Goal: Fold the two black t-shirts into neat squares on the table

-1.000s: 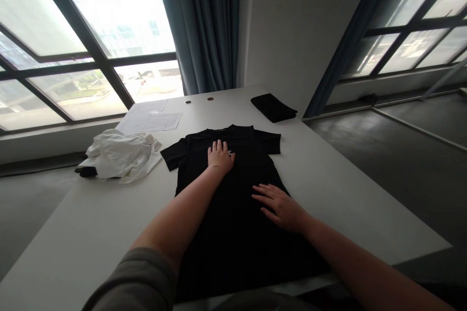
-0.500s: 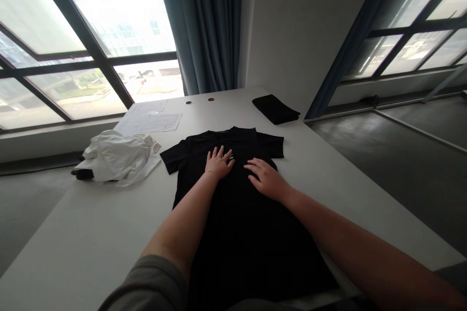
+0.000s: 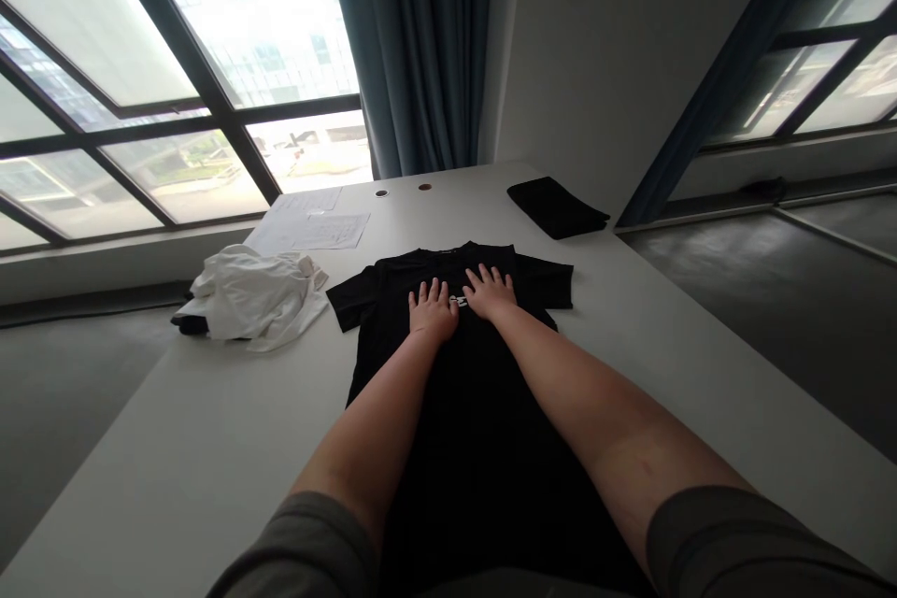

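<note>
A black T-shirt (image 3: 483, 420) lies spread out on the white table (image 3: 231, 458), its collar toward the far side and its short sleeves out to both sides. My left hand (image 3: 434, 310) rests flat on the left of its chest with the fingers spread. On the right of the chest my right hand (image 3: 491, 292) also lies flat, fingers apart. Between the two hands a small white print (image 3: 458, 302) shows in part. Both forearms cover some of the shirt, and its lower end runs out of sight near my body.
A crumpled heap of white cloth (image 3: 256, 297) with something dark under it lies at the left edge. Sheets of paper (image 3: 329, 230) are at the back left. A folded black cloth (image 3: 557, 207) sits back right. Two round holes pierce the far tabletop.
My right hand has slid forward and inward over the chest, its fingers now spread. The left hand stays nearly where it was on the shirt. The whole view has shifted slightly.
</note>
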Action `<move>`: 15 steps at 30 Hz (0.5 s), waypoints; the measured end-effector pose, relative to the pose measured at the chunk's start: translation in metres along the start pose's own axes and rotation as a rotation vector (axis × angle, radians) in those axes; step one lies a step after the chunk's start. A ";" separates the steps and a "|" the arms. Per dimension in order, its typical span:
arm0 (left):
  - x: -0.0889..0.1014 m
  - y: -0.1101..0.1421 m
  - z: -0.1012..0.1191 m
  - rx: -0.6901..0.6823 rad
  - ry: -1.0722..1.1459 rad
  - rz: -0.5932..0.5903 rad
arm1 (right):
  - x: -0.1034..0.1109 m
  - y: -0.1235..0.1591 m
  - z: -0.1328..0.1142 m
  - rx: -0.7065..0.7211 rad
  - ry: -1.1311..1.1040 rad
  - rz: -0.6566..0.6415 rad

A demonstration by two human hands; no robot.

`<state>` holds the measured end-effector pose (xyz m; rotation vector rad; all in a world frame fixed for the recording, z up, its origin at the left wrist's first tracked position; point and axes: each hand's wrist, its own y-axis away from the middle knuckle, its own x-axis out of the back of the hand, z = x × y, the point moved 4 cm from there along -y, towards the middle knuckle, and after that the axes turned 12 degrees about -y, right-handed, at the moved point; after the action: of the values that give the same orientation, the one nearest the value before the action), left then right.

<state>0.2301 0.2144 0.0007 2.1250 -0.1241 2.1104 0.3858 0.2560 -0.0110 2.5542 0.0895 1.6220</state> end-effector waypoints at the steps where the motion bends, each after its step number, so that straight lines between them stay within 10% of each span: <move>1: 0.000 0.000 0.000 0.008 0.000 -0.002 | 0.001 -0.003 0.003 -0.005 0.008 -0.016; 8: 0.001 0.002 0.000 -0.029 -0.001 -0.018 | 0.018 -0.034 -0.016 -0.064 -0.016 -0.029; 15: 0.001 0.003 -0.001 0.021 0.025 0.028 | 0.006 -0.074 -0.059 0.208 -0.016 -0.126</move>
<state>0.2289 0.2112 0.0015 2.1196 -0.1306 2.1629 0.3360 0.3341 0.0095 2.6475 0.4307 1.6232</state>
